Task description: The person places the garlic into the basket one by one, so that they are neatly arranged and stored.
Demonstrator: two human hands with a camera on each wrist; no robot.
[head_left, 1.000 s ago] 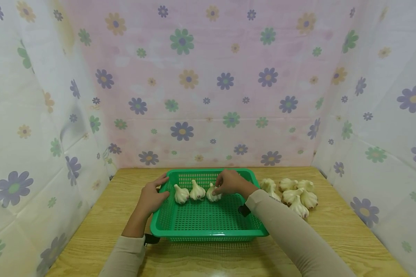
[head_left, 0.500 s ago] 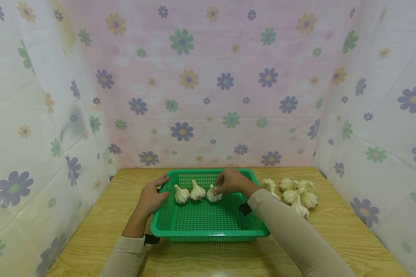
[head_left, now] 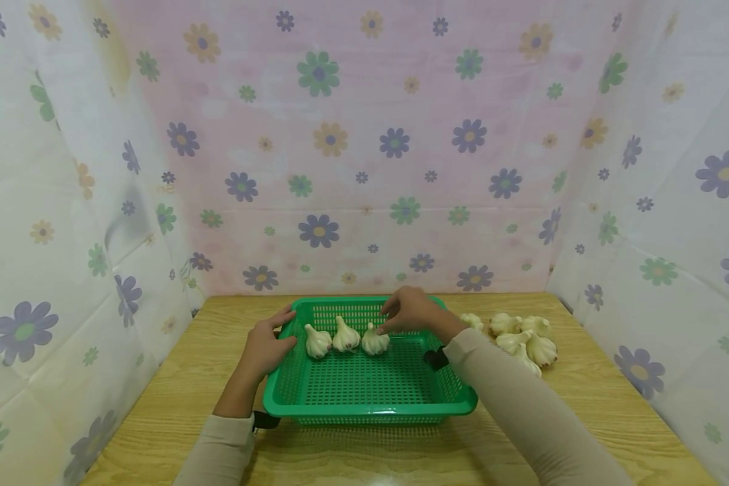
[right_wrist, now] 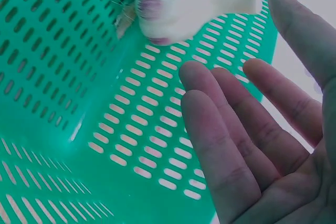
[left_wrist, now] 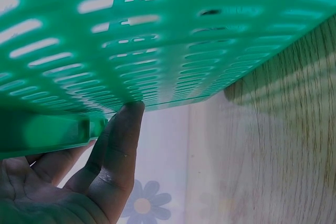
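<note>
Inside the green plastic basket (head_left: pixel 370 409) three garlic bulbs stand in a row: a left bulb (head_left: pixel 318 341), a middle bulb (head_left: pixel 345 335) and a right bulb (head_left: pixel 374 340). My right hand (head_left: pixel 414 312) is just above and to the right of the right bulb. In the right wrist view its fingers are spread and hold nothing, below a garlic bulb (right_wrist: pixel 176 17) with purple marks. My left hand (head_left: pixel 271 344) holds the basket's left rim. In the left wrist view, fingers (left_wrist: pixel 123 145) touch the slotted outer wall under the rim.
Several more garlic bulbs (head_left: pixel 516 337) lie piled on the wooden table (head_left: pixel 607 412) to the right of the basket, partly covered by the right sleeve (head_left: pixel 516 398). Flower-print curtains (head_left: pixel 370 101) stand behind and at both sides.
My right hand has let go of the right garlic bulb and moved up and to the right. The bulb stays in the row. My left hand has not moved.
</note>
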